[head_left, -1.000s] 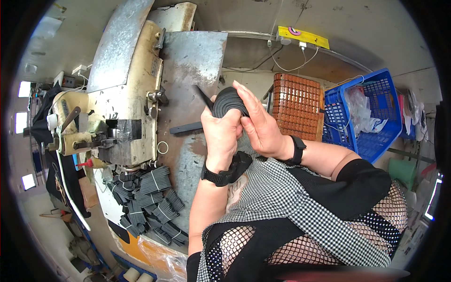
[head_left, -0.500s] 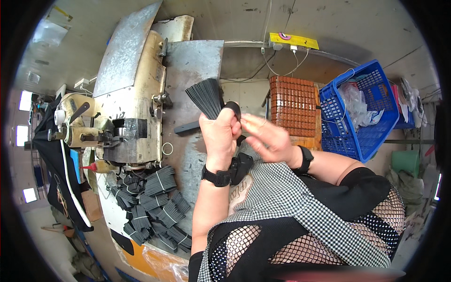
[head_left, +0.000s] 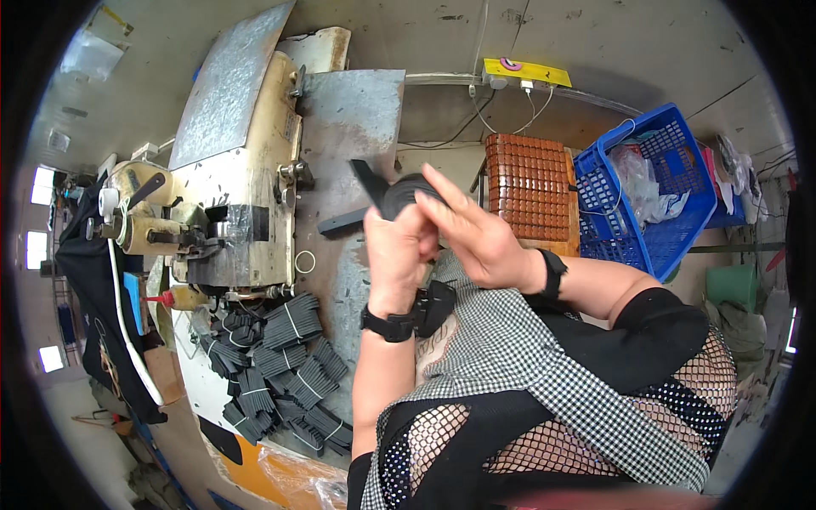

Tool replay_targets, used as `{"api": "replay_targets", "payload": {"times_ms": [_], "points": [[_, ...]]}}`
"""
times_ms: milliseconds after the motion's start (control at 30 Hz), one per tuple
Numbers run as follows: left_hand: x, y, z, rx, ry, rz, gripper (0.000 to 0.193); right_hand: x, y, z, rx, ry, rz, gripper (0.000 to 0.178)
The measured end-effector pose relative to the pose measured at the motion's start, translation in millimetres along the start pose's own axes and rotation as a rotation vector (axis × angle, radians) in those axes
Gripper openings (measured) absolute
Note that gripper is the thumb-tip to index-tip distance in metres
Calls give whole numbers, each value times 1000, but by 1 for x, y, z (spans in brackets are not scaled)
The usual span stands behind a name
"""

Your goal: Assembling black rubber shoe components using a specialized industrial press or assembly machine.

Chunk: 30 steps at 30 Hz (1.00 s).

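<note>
My left hand is closed around a bundle of thin black strips. Its strips are blurred, and one end sticks out to the upper left. My right hand has its fingers stretched out, lying against the near right side of the bundle and over the left hand's fingertips. Whether the right fingers pinch any strip is hidden. Just left of my left hand, a dark flat bar lies on the worn metal tabletop. Several tied bundles of black strips are heaped below the machine, left of my left forearm.
A cream-coloured machine with a metal sheet on top stands at the left. A pale ring lies beside it. To the right are a stool with a brown beaded mat and a blue plastic crate holding clear bags.
The fanned bundle has turned and its spread ends now blur together. My right hand has moved left and up, onto the bundle. My left hand has barely shifted.
</note>
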State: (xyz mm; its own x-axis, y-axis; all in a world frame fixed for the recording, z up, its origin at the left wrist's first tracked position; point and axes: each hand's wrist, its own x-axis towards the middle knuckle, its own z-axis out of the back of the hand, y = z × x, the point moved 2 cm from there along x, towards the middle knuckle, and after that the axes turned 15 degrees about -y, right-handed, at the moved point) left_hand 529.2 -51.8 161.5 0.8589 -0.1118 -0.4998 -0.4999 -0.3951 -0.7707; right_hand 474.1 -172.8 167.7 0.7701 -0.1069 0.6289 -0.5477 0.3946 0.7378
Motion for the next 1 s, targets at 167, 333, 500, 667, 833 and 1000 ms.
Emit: {"api": "replay_targets", "payload": {"times_ms": [167,333,500,667,833,1000], "points": [[2,-34,-5,372,-12,-166,9,45,6,37,-266,-14,278,69],[-3,-35,-12,577,192,-53,11,91,-19,8,-679,338,675,40],[-7,-47,-12,445,282,-52,28,99,-36,17,-594,439,592,16],[-1,-24,-13,86,394,-939,56,91,-19,24,0,636,-334,12],[-11,-31,-35,560,493,-1209,36,73,-26,19,310,591,-270,23],[-18,-16,-54,1021,385,-1385,30,33,-71,31,106,694,-135,46]]}}
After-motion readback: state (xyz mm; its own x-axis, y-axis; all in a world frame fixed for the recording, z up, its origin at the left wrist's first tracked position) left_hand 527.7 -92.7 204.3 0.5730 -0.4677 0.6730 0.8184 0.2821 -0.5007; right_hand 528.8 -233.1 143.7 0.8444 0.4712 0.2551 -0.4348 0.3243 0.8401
